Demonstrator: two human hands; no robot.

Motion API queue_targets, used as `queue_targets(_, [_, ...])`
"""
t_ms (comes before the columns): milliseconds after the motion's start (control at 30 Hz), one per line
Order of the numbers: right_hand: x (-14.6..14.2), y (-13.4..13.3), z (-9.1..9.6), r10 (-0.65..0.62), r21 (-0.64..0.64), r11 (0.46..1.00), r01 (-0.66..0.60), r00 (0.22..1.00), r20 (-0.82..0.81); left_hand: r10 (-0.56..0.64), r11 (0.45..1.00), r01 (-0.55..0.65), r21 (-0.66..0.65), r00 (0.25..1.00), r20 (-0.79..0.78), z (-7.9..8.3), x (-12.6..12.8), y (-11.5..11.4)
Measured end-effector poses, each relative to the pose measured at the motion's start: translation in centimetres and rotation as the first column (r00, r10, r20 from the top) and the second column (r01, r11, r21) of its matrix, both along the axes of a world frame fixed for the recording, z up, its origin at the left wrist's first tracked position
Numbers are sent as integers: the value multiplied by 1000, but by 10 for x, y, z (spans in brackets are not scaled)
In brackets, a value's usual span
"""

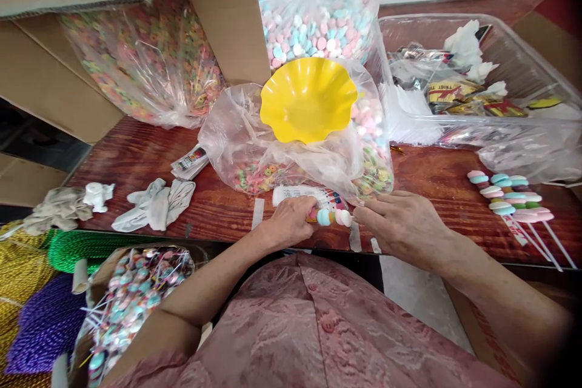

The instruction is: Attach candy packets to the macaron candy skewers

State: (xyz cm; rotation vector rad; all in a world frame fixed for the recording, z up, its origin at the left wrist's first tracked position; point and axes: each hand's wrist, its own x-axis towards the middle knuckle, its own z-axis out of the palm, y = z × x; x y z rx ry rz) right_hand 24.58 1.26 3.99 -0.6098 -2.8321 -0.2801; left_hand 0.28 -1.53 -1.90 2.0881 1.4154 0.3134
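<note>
My left hand point(291, 221) is closed around one end of a candy skewer point(334, 217) with blue, pink and white round pieces on a stick. My right hand point(402, 224) pinches the skewer's other end with its fingertips. Both hands rest at the near edge of a dark wooden table point(145, 157). Right behind them lies a clear plastic bag point(236, 139) of small colourful candies, with a yellow scalloped bowl point(308, 100) sitting on top of it.
Several finished candy skewers point(511, 197) lie at the right. A clear plastic bin point(536, 127) holds wrappers and white scraps. Big bags of pastel candies point(318, 18) and ring candies point(145, 60) stand behind. Cloth gloves point(154, 203) lie left; a box of skewers point(131, 297) sits lower left.
</note>
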Motion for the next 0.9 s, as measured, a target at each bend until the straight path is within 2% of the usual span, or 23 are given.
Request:
queue_targets(167, [-3, -6, 0, 7, 50, 999, -7, 1000, -6, -79, 994, 85, -71, 993, 85, 6, -2, 1])
queue_targets(267, [-7, -9, 1, 36, 108, 994, -33, 999, -25, -92, 968, 142, -209, 969, 228, 7, 1, -1])
queue_targets(333, [-10, -10, 1, 53, 120, 992, -48, 998, -39, -75, 930, 188, -317, 939, 337, 5, 3, -1])
queue_targets(433, [-12, -7, -3, 88, 22, 996, -87, 995, -55, -92, 871, 271, -411, 910, 404, 5, 4, 1])
queue_targets(467, [-12, -5, -6, 90, -43, 995, -92, 994, -59, -124, 873, 283, -399, 917, 379, 8, 4, 2])
queue_targets(533, [-9, 0, -15, 49, -184, 981, -63, 995, -84, -191, 936, 255, -243, 947, 260, 20, -1, 5])
queue_targets(567, [-7, 1, -20, -5, -245, 969, -23, 994, -114, -195, 973, 214, -88, 963, 186, 30, -5, 5])
queue_targets(600, [-4, 2, -26, -77, -303, 953, 24, 984, -163, -170, 982, 157, 107, 977, 129, 40, -10, 5])
queue_targets(633, [-1, 1, -33, -159, -365, 928, 68, 961, -226, -121, 946, 82, 315, 987, 105, 50, -16, 4])
queue_targets(667, [1, -1, -39, -246, -436, 894, 99, 924, -294, -56, 864, -15, 503, 990, 126, 59, -23, 2])
queue_targets(700, [2, -3, -46, -335, -514, 850, 114, 871, -360, -3, 746, -128, 653, 981, 195, 66, -30, -1])
queue_targets(733, [2, -7, -52, -419, -592, 799, 107, 806, -419, 30, 615, -258, 745, 952, 305, 70, -37, -5])
queue_targets(767, [0, -10, -57, -494, -663, 745, 81, 734, -465, 42, 499, -403, 767, 895, 443, 70, -44, -8])
queue_targets(800, [-4, -14, -61, -563, -720, 693, 44, 656, -502, 33, 424, -545, 723, 807, 589, 67, -49, -10])
queue_targets(833, [-10, -18, -64, -626, -766, 643, 1, 576, -525, 33, 428, -658, 620, 696, 717, 61, -53, -10])
queue_targets(867, [-18, -21, -66, -680, -804, 593, -49, 505, -532, 58, 510, -716, 476, 581, 812, 53, -56, -8])
queue_targets(900, [-27, -24, -66, -720, -831, 545, -106, 449, -530, 101, 631, -707, 319, 482, 870, 45, -58, -5])
